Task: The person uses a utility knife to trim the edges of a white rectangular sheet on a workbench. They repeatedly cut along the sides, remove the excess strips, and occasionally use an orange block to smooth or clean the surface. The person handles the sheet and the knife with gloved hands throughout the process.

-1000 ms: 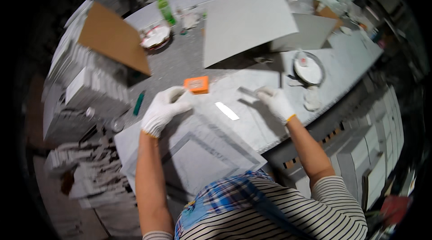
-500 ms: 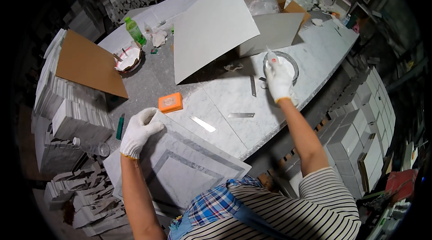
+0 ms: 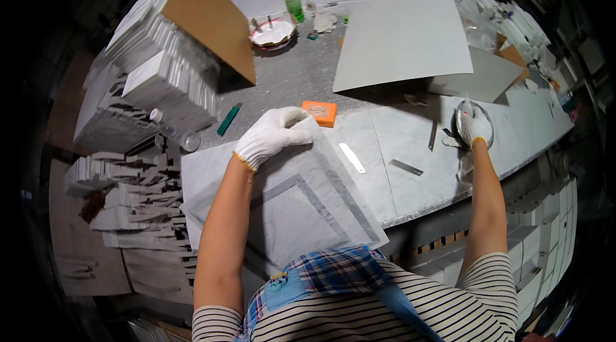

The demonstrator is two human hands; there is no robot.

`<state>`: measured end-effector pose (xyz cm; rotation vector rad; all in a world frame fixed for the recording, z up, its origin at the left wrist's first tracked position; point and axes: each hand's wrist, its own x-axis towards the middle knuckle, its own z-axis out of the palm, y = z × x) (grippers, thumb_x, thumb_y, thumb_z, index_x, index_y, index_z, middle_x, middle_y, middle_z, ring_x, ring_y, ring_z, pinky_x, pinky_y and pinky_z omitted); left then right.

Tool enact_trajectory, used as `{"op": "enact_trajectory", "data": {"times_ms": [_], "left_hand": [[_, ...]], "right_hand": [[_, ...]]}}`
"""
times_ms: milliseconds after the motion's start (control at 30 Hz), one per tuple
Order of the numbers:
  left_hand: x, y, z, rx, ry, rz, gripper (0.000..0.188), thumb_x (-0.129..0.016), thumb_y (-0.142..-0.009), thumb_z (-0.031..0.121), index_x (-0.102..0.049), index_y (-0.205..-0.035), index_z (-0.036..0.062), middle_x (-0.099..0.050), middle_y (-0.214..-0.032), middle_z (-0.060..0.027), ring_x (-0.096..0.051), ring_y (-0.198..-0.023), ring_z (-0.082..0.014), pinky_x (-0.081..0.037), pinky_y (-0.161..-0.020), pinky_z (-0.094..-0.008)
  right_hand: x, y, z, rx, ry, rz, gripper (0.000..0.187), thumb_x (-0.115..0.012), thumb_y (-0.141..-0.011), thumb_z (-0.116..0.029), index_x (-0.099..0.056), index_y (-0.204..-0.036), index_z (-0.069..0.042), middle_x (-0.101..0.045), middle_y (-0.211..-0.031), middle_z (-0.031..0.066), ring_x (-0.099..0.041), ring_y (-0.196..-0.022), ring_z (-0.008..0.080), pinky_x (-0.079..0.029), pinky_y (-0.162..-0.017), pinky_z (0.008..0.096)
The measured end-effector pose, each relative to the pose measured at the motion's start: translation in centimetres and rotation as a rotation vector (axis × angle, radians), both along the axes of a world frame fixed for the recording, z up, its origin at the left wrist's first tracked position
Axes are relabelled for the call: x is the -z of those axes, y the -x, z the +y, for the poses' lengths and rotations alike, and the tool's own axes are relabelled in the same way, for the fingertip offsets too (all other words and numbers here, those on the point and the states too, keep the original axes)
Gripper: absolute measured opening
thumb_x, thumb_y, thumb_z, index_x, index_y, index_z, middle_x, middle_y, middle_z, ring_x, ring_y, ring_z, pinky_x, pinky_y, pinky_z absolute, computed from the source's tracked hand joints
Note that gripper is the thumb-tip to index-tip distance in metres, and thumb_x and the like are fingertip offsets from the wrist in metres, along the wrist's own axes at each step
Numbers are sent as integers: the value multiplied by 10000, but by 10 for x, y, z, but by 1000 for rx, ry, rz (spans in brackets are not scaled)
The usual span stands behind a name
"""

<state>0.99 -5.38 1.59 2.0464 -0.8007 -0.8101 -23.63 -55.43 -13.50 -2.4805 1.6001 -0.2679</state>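
Note:
My left hand (image 3: 273, 136), in a white knit glove with a yellow cuff, grips the upper edge of a marble tile (image 3: 282, 213). Grey bands form an angular pattern on this tile, which rests against my front at the table edge. My right hand (image 3: 475, 125), gloved alike, is over a round, dark-rimmed dish (image 3: 491, 129) at the right of the table. Its fingers close around a small pale bottle with a pointed tip (image 3: 468, 106), mostly hidden by the glove. Between the hands lie a shiny metal strip (image 3: 352, 158) and two darker blades (image 3: 407, 167).
An orange box (image 3: 319, 113) and a green cutter knife (image 3: 229, 119) lie beyond my left hand. A large pale panel (image 3: 407, 37) leans mid-table. Stacked tiles (image 3: 170, 88) and a brown board (image 3: 208, 21) stand left, near a green bottle (image 3: 292, 0) and a white bowl (image 3: 273, 33).
My view has swung left, so the table appears farther right. My right hand remains at the dish, its pale tip now lower against the rim. My left hand still grips the tile.

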Motion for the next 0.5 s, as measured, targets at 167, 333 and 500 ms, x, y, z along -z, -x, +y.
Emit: {"op": "enact_trajectory", "data": {"times_ms": [167, 333, 500], "left_hand": [[0, 1, 0, -2, 10, 8, 661, -819, -734, 265, -652, -1283, -63, -704, -1226, -154, -645, -1140, -230, -476, -1021, -325], [5, -3, 1, 14, 4, 2, 625, -799, -736, 280, -671, -1251, -51, -710, -1201, -156, -652, -1108, -230, -484, -1008, -329], [5, -2, 4, 16, 27, -31, 603, -786, -739, 288, -683, -1231, -44, -715, -1185, -165, -657, -1095, -241, -488, -996, -334]], "right_hand": [[-11, 8, 25, 49, 19, -323, 517, -625, -940, -408, -608, -1340, -82, -673, -1274, 216, -682, -1072, 402, -527, -937, 485], [-55, -7, 139, -78, -485, -903, 351, -612, -1017, -262, -566, -1273, -26, -625, -1133, 99, -646, -889, 141, -532, -631, 270], [-76, -35, 209, -537, -683, -735, 378, -606, -1012, -265, -558, -1335, -73, -636, -1107, 41, -614, -940, 105, -522, -704, 257]]}}
